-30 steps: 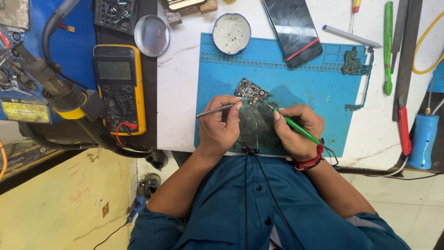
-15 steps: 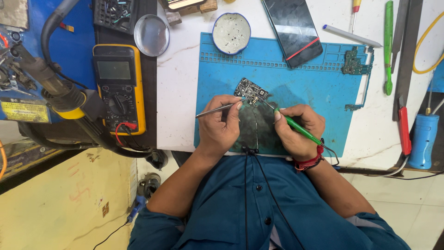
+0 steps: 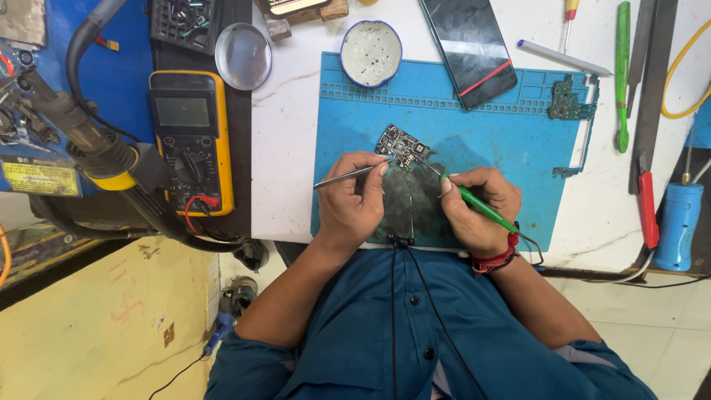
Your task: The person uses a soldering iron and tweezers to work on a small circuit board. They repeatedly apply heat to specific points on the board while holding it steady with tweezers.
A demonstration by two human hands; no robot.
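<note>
A small dark rectangular circuit board [image 3: 402, 146] lies tilted on the blue silicone work mat [image 3: 518, 141], which is spread on the white marbled table [image 3: 285, 141]. The left hand [image 3: 355, 198] is closed around a pair of thin metal tweezers [image 3: 348, 175], whose tips are held at the near edge of the board. The right hand [image 3: 478, 207] is wrapped around a green-handled soldering iron [image 3: 474, 204], its fine tip laid against the board's right corner; whether the tip actually touches a pad cannot be made out from above.

The board is not clamped. It is steadied only by the tweezers, so it could be pushed across the mat by sideways pressure from the iron, and a small part could be knocked loose or bridged with solder. Pads could be lifted if the hot tip is kept on one spot too long. The fingers of the left hand are held very near the tip, so a burn is possible if either tool slips.

A thin black cable [image 3: 415, 281] hangs down the blue shirt [image 3: 415, 333] towards the mat and could be caught by a wrist or brushed by the iron. A black phone with a red stripe [image 3: 466, 48] lies on the mat's far edge, beside a round white tin [image 3: 371, 53], well apart from the work. A yellow multimeter [image 3: 191, 141] rests at the left, off the mat.
</note>
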